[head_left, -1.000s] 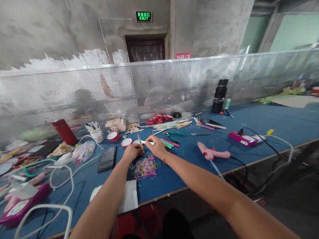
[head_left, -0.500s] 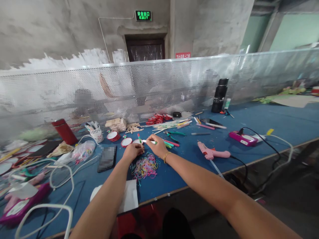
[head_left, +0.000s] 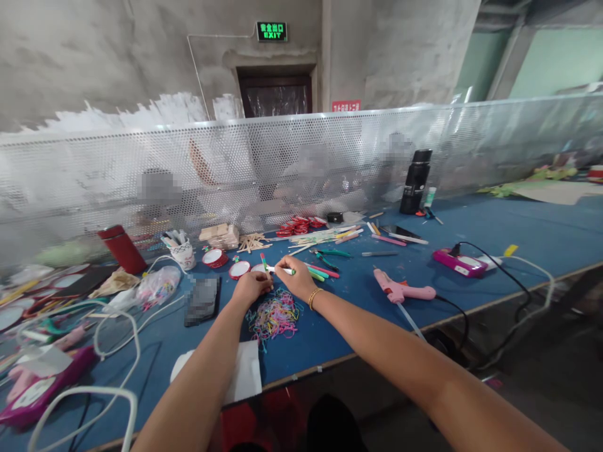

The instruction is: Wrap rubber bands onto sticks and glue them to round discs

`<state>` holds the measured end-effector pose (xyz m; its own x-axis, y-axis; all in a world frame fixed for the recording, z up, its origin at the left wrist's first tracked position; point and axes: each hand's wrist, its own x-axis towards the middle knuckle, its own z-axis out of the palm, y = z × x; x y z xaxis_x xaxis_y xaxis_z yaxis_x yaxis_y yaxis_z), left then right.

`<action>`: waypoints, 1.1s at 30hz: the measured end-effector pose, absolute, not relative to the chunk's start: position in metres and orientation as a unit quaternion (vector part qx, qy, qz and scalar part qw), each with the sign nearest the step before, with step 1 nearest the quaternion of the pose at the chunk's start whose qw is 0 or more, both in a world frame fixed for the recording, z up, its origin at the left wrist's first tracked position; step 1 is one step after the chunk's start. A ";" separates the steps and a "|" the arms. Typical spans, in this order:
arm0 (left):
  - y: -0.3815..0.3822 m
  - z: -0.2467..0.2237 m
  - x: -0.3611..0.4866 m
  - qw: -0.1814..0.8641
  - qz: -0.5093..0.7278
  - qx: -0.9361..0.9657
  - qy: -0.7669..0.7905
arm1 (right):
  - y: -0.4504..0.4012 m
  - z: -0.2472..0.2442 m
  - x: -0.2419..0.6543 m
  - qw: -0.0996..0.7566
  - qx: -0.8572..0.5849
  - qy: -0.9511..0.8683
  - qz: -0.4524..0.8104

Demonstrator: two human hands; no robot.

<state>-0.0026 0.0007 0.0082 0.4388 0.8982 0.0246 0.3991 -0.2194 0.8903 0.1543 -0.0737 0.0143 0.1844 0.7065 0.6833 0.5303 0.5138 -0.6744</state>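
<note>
My left hand [head_left: 253,287] is closed on a small upright wooden stick [head_left: 264,258] with red and green bands near its top. A white marker pen [head_left: 292,272] with a green end is pinched in my right hand [head_left: 301,281], its tip against or very near the stick; the exact contact is too small to tell. Just below both hands lies a loose pile of colourful rubber bands [head_left: 276,317]. Behind them stand small red-rimmed white drums [head_left: 239,270]. More coloured markers [head_left: 323,271] lie right of my right hand, beside green-handled pliers [head_left: 327,255].
A pink glue gun [head_left: 402,289] lies to the right, its cord running toward a purple power strip [head_left: 459,262]. On the left are a phone [head_left: 202,301], a pen cup [head_left: 183,254] and a red flask [head_left: 122,249]. A perforated metal screen [head_left: 282,163] borders the table's back.
Both hands stay almost in place. My right hand and the marker shift slightly at the stick, which moves a touch to the right.
</note>
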 end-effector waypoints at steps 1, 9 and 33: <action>0.001 0.008 -0.003 0.437 0.286 0.727 0.445 | -0.074 0.014 0.154 0.595 -0.488 -0.635 0.074; 0.002 0.008 -0.004 0.422 0.280 0.741 0.442 | -0.074 0.015 0.155 0.591 -0.488 -0.638 0.075; -0.005 0.013 -0.003 0.425 0.288 0.733 0.447 | -0.073 0.015 0.152 0.587 -0.496 -0.636 0.066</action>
<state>-0.0026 -0.0046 0.0128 0.4343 0.8997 0.0427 0.4098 -0.2396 0.8801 0.1517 -0.0726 0.0148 0.1820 0.7086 0.6817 0.5534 0.4993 -0.6667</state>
